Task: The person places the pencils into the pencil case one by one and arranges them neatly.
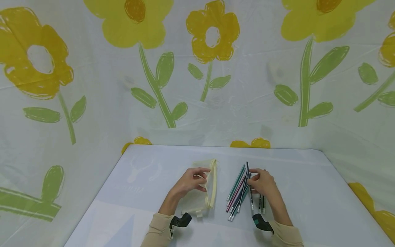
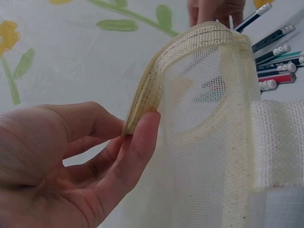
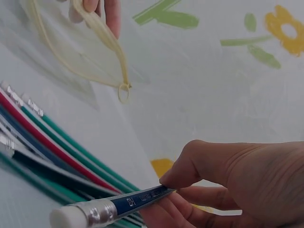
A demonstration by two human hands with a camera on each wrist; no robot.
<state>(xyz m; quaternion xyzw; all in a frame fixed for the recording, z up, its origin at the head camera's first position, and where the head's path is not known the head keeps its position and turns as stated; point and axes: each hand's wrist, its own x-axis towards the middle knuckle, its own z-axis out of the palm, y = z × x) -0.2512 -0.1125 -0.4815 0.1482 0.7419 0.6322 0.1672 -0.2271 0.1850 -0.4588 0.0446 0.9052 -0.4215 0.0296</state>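
In the head view my left hand [image 1: 189, 181] pinches the zippered edge of a pale yellow mesh pouch [image 1: 212, 192]. The left wrist view shows thumb and fingers on the zipper [image 2: 142, 97], with the pouch mouth held apart. A dark blue pencil [image 3: 137, 200] with a white eraser is pinched between the thumb and fingers of my right hand [image 1: 263, 181], its eraser end toward me. Just left of that hand lies a loose bundle of pencils [image 1: 237, 193] in green, red and dark colours. A few dark pencils [image 1: 262, 204] lie partly hidden beneath the right hand.
The white table [image 1: 148, 192] has its far edge against a hanging cloth [image 1: 253, 85] printed with yellow flowers, which also runs along both sides. A small fabric tab [image 1: 199, 214] sticks out from the pouch's near end.
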